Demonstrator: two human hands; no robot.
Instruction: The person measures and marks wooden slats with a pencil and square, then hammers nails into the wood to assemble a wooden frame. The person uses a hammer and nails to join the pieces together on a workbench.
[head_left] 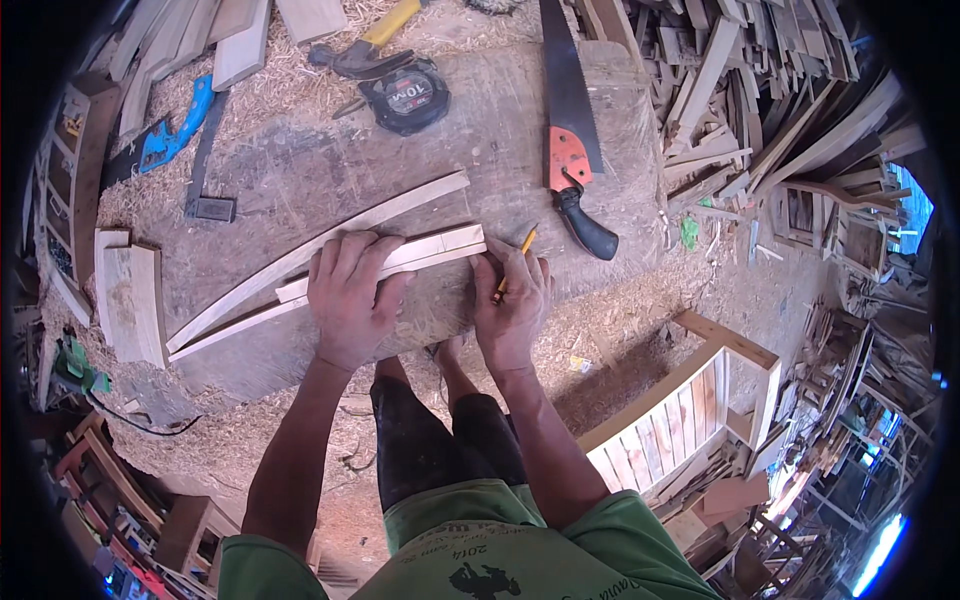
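Observation:
Two narrow wooden strips lie side by side at a slant on the workbench, their right ends nearly level. Across them rests my left hand, fingers bent over the far edge and thumb on the near side. My right hand is closed at their right end, fingertips touching the wood. A yellow pencil sticks up between its fingers. Just beyond the strips lies a long, slightly curved wooden strip. Its left end comes close to the left end of the longer strip under my hand.
On the workbench lie a handsaw, a tape measure, a yellow-handled hammer, a blue-handled saw and a try square. Flat boards sit at the left edge. A wooden frame stands at lower right.

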